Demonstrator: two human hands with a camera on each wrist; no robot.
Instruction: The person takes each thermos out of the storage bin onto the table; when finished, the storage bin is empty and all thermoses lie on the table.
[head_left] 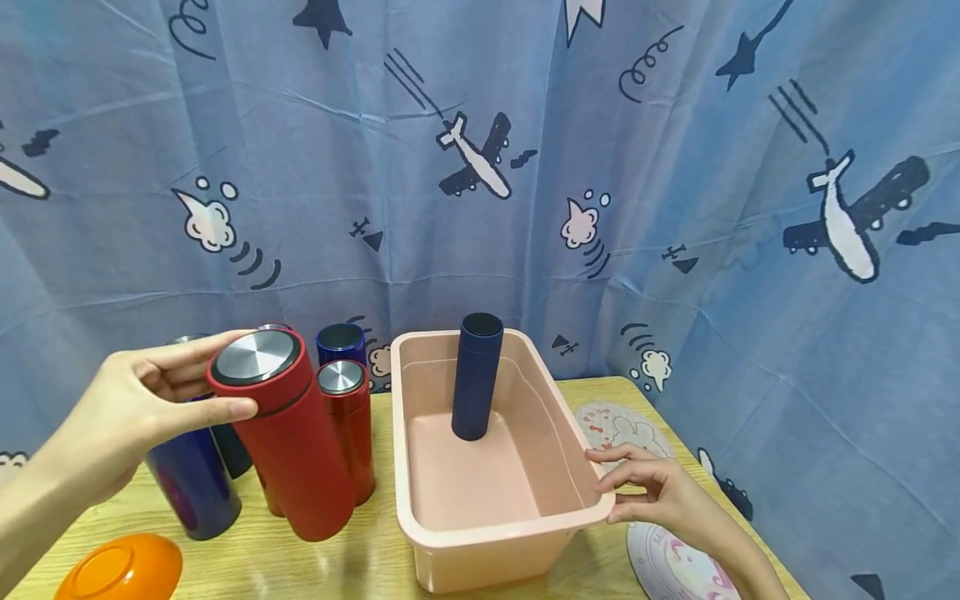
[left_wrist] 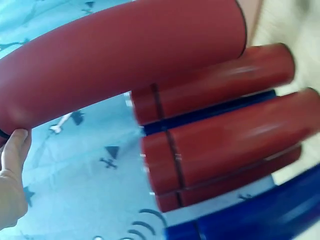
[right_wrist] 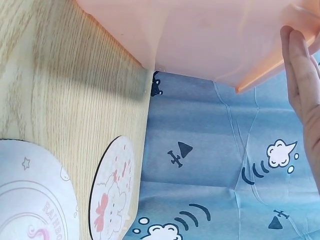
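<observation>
My left hand [head_left: 153, 404] grips a large red thermos [head_left: 303, 458] near its lid, thumb on one side and fingers on the other. The thermos hangs tilted in front of other bottles, its silver-topped lid facing up. In the left wrist view its red body [left_wrist: 125, 55] stretches above several more bottles. My right hand [head_left: 663, 492] holds the near right rim of a pink plastic tub [head_left: 506, 531], fingers over the edge and thumb beneath. Inside the tub stands a slim navy thermos [head_left: 477, 383], slightly tilted toward the far end.
Left of the tub stand a shorter red thermos [head_left: 358, 450], a blue one [head_left: 197, 483] and several partly hidden bottles. An upturned orange bowl [head_left: 123, 568] lies at the front left. Two round printed mats [head_left: 622, 425] are right of the tub. A blue patterned curtain [head_left: 480, 250] hangs behind.
</observation>
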